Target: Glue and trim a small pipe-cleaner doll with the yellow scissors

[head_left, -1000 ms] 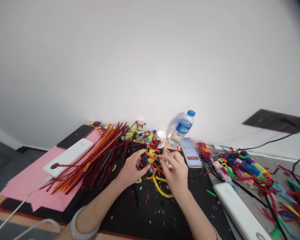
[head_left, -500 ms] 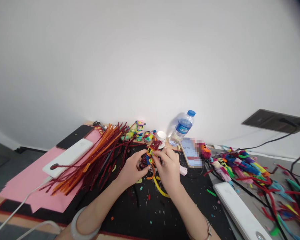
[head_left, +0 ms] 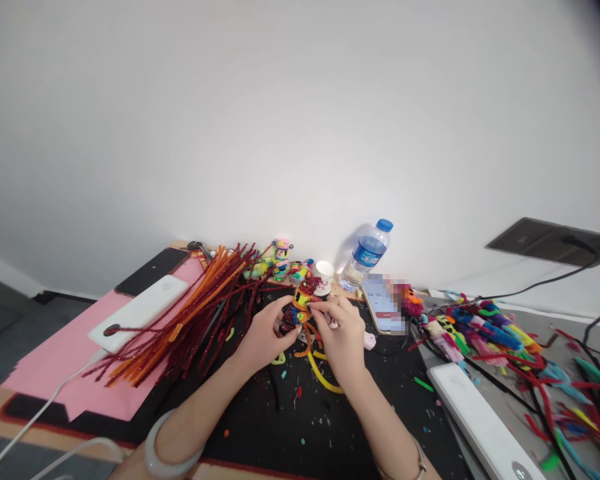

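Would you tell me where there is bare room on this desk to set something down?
Mostly the black mat between the forearms, and the pink paper below the white power bank. Crowded: the pipe-cleaner bundle and the right-hand pile.

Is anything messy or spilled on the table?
Yes. Tiny colored scraps are scattered over the black mat near both hands, and the pipe cleaners on the left fan out loosely. The water bottle leans back against the wall, capped, nothing spilled.
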`<state>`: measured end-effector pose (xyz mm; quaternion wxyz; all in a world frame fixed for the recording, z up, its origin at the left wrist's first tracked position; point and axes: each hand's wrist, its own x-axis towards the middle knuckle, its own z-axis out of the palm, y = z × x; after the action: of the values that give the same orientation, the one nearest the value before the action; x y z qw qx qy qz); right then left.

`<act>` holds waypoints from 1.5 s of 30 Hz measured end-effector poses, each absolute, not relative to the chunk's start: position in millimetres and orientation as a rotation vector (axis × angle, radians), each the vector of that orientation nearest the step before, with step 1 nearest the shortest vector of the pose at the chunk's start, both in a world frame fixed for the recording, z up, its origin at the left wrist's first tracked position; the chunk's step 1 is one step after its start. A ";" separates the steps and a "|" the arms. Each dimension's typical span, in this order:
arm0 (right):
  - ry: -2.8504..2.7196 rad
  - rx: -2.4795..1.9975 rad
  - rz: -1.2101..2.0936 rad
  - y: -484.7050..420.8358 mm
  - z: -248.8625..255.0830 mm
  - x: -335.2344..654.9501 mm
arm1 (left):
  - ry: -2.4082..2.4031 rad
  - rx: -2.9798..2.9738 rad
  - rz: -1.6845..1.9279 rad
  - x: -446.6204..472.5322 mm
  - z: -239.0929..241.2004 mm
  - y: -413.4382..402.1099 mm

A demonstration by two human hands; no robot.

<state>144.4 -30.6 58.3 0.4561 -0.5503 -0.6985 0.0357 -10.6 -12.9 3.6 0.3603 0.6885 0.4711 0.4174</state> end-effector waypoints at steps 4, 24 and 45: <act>-1.623 -1.366 0.177 -29.9 56.9 154.0 | 1.178 1.649 1.072 -11.5 4.2 -12.4; -1.696 -1.180 -0.073 -18.0 70.2 165.2 | 1.005 1.632 0.979 -12.5 5.0 -15.2; -1.592 -1.480 0.022 -11.4 57.1 185.8 | 1.090 1.272 1.259 -11.8 6.2 -7.9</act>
<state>185.8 -11.4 57.1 0.4652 -0.6028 -0.6482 0.0088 -11.8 -7.9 6.2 0.4996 0.5257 0.4505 0.5206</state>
